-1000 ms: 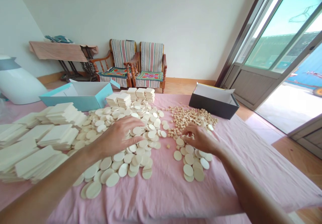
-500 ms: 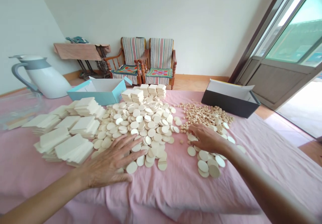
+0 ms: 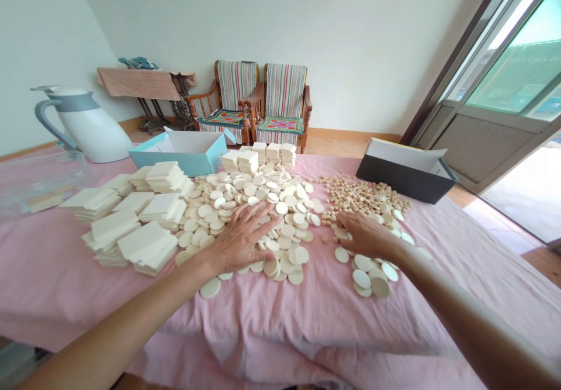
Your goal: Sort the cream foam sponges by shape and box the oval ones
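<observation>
My left hand (image 3: pixel 245 241) lies palm down with its fingers spread over a big pile of round wooden discs (image 3: pixel 280 207), touching those on top. To the right, my right hand (image 3: pixel 366 237) is bent down with its fingers curled together at the front edge of a heap of small wooden beads (image 3: pixel 348 194). Whatever is under or between those fingers is hidden. A smaller group of wooden discs (image 3: pixel 362 279) lies in front of and below this hand. Several stacks of square wooden tiles (image 3: pixel 146 245) stand left of the large pile.
A light blue box (image 3: pixel 179 159) and more tile stacks (image 3: pixel 248 160) stand behind the discs. At the back right is a black box (image 3: pixel 403 173). A white jug (image 3: pixel 94 133) and a clear plastic container (image 3: pixel 39 182) are at the left, on the pink cloth (image 3: pixel 280 325).
My left hand has moved forward and right, farther onto the disc pile. My right hand stays by the beads, its fingers a little more curled. The view has shifted slightly.
</observation>
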The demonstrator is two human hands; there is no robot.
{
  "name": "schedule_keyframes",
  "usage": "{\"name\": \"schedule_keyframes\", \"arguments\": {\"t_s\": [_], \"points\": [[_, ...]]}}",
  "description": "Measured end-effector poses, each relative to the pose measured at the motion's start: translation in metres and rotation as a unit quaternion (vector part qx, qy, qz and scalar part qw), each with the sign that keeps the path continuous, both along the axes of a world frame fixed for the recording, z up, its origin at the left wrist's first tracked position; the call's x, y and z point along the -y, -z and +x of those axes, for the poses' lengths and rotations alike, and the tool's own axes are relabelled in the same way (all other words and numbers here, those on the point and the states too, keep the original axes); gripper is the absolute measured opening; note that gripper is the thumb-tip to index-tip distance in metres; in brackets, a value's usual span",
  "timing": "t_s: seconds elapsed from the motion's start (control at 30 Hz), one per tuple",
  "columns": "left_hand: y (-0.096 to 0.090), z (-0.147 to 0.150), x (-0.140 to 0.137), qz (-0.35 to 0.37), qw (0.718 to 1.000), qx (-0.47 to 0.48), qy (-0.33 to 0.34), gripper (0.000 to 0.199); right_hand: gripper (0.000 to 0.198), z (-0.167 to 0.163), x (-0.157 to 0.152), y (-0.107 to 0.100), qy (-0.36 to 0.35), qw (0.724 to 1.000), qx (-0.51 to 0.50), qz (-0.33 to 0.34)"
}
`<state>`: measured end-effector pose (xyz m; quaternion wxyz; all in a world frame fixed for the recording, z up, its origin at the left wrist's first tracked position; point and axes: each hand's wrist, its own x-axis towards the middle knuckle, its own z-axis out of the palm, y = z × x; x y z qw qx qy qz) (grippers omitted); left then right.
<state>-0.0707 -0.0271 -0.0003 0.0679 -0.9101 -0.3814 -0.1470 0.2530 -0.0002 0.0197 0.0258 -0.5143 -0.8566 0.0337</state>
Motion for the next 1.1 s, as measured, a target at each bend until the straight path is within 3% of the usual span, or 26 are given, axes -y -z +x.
{"name": "schedule_keyframes", "arguments": {"t_s": [0.17, 0.4, 0.53, 0.63, 0.77, 0.93, 1.1], "points": [[0.0, 0.013, -0.006, 0.02, 1.0, 0.021, -0.006, 0.07, 0.01, -0.017, -0.016, -0.011, 0.032, 0.99, -0.129, 0.035], [0.0, 0.027, -0.024, 0.053, 0.996, 0.068, -0.038, 0.066, 0.017, -0.106, -0.068, -0.025, 0.016, 0.978, -0.187, 0.095], [0.001, 0.03, -0.031, 0.074, 0.989, 0.095, -0.083, 0.067, 0.028, -0.13, -0.084, -0.033, 0.015, 0.963, -0.24, 0.123], [0.001, 0.03, -0.032, 0.09, 0.984, 0.104, -0.111, 0.061, 0.025, -0.113, -0.073, -0.041, 0.015, 0.952, -0.277, 0.132], [-0.001, 0.03, -0.034, 0.104, 0.981, 0.103, -0.125, 0.052, 0.015, -0.059, -0.042, -0.042, 0.035, 0.956, -0.267, 0.117], [-0.008, 0.03, -0.05, 0.12, 0.975, 0.121, -0.145, 0.041, 0.015, 0.007, -0.008, -0.027, 0.026, 0.983, -0.183, 0.008], [-0.026, 0.036, -0.055, 0.129, 0.973, 0.138, -0.133, 0.036, 0.01, 0.04, 0.023, -0.03, -0.004, 0.993, -0.098, -0.071]]}}
